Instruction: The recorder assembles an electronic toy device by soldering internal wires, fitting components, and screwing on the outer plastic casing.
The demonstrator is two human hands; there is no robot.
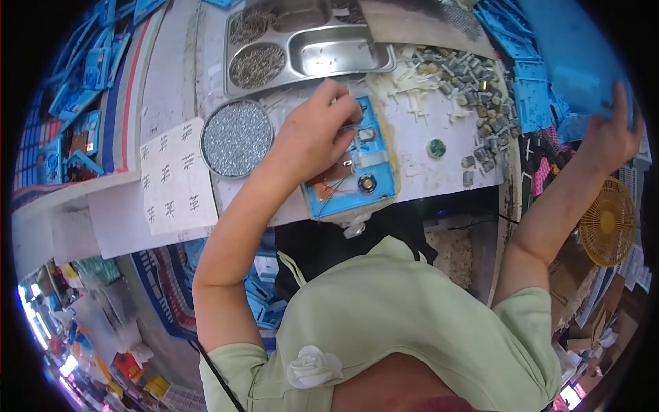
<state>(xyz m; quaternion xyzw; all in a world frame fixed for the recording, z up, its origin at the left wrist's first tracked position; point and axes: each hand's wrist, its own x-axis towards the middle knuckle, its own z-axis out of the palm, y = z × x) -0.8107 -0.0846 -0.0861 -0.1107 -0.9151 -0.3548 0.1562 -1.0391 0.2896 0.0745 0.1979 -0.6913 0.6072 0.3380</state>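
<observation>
A blue plastic casing (382, 180) lies on the bench in front of me, with a brown circuit board (331, 174), thin wires and a small round black part (367, 183) inside. Over its upper left part is my left hand (317, 127), fingers curled toward the thumb. What these fingers hold, if anything, is hidden. Far out to the right, my right hand (613, 143) is raised, its fingers closed at the lower edge of a blue plastic piece (583, 86). That piece is blurred, and its full shape does not show.
A round tin of small silvery pieces (237, 139) stands left of the casing, beside a sheet with handwriting (177, 180). Behind is a metal compartment tray (338, 55) of screws. Small motors (489, 110), white plastic parts (410, 81) and a yellow basket (607, 221) are on the right.
</observation>
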